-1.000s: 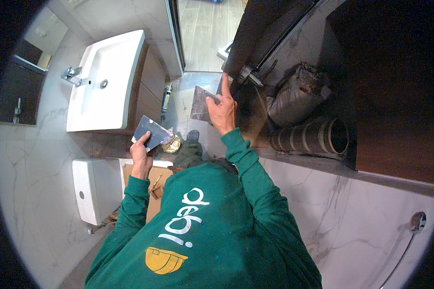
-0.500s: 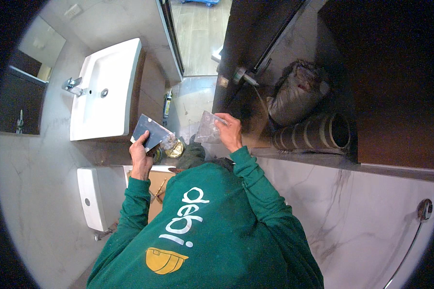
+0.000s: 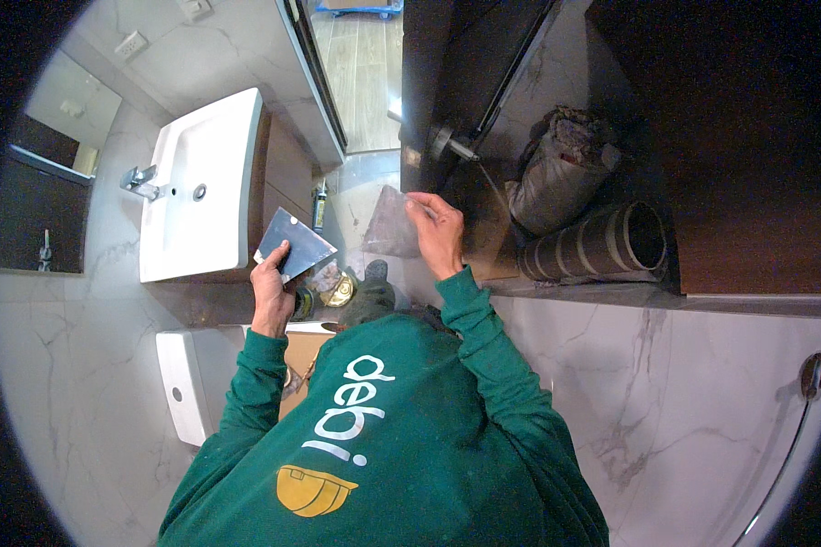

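My left hand (image 3: 271,290) is closed on one edge of a flat bluish-grey plate (image 3: 296,246), with the thumb on its upper face. Pale spots mark the plate near its corners. My right hand (image 3: 441,239) pinches a thin, dull grey square sheet (image 3: 389,224) by its right-hand edge; the frames do not show what it is made of. Plate and sheet are held apart, side by side. Under the plate's near corner are an open tin with a golden inside (image 3: 339,292) and a crumpled pale wad (image 3: 325,276).
A white sink (image 3: 201,205) with a chrome faucet (image 3: 138,182) stands at left, a white toilet tank (image 3: 183,387) nearer. A sealant cartridge (image 3: 320,205) is on the floor ahead. At right are a dark door with a handle (image 3: 456,146), a stuffed sack (image 3: 561,173) and a ribbed tube (image 3: 602,246).
The plate in my left hand has turned and its face shows more fully. The right hand's sheet has moved slightly up and left. The view has shifted a little.
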The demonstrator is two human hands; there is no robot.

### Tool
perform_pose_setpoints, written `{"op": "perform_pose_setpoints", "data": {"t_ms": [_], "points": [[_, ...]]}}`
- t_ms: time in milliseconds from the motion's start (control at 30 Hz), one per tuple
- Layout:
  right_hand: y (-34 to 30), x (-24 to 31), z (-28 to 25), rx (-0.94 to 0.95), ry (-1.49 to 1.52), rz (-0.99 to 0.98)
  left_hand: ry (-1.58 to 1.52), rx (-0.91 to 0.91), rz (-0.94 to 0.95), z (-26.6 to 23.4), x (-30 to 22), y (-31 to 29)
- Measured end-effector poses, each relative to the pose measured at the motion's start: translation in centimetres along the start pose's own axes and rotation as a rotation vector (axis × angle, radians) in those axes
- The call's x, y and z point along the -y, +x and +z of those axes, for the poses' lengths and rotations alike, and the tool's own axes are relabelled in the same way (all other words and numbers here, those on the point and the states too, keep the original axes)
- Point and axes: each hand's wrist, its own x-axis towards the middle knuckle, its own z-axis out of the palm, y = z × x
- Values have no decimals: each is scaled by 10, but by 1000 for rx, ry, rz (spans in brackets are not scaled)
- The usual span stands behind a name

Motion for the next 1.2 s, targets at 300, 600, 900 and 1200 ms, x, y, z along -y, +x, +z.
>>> {"op": "perform_pose_setpoints", "data": {"t_ms": [300, 600, 900, 1200], "points": [[12, 13, 16, -55, -476, -131, 12, -24, 10, -15, 6, -4], [41, 6, 8, -237, -469, -60, -36, -32, -21, -22, 8, -5], [60, 22, 12, -200, -575, 23, -61, -44, -28, -27, 15, -4], [61, 10, 11, -242, -473, -11, -30, -47, -3, -31, 19, -5]]}}
